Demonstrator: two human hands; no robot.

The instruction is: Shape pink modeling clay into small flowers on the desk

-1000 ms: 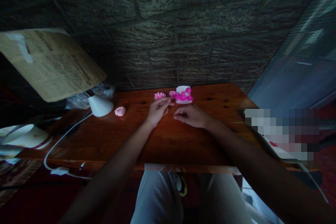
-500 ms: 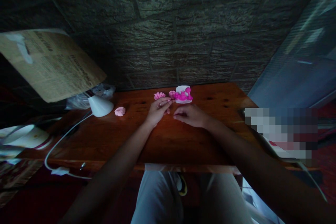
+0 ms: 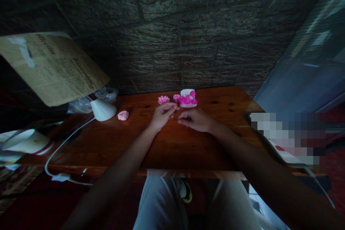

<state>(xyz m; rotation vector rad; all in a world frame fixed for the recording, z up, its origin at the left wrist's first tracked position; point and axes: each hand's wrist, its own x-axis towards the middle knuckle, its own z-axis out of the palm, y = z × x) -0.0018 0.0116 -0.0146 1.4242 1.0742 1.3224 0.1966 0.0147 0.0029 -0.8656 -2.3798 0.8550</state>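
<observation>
Over the wooden table, my left hand (image 3: 163, 115) has its thumb and fingers pinched together; anything in the pinch is too small to make out. My right hand (image 3: 195, 119) hovers just beside it, fingers curled and fingertips closed, their content hidden. Right behind my left fingertips sit a pink flower (image 3: 164, 99) with pointed petals and a smaller round pink piece (image 3: 176, 97). Bright magenta pieces (image 3: 188, 99) lie on a white pad (image 3: 185, 93) beyond my right hand. Farther left rests a pale pink crumpled lump (image 3: 123, 115).
A lamp with a white base (image 3: 104, 110) and a newsprint-patterned shade (image 3: 59, 68) stands at the left, its white cable (image 3: 55, 145) looping over the table edge. A paper cup (image 3: 29, 142) lies far left. The stone wall (image 3: 167, 43) bounds the back.
My hands stay almost in place, with only slight finger movement at the left pinch. The whole view shifts a little; the flowers and lump have not moved.
</observation>
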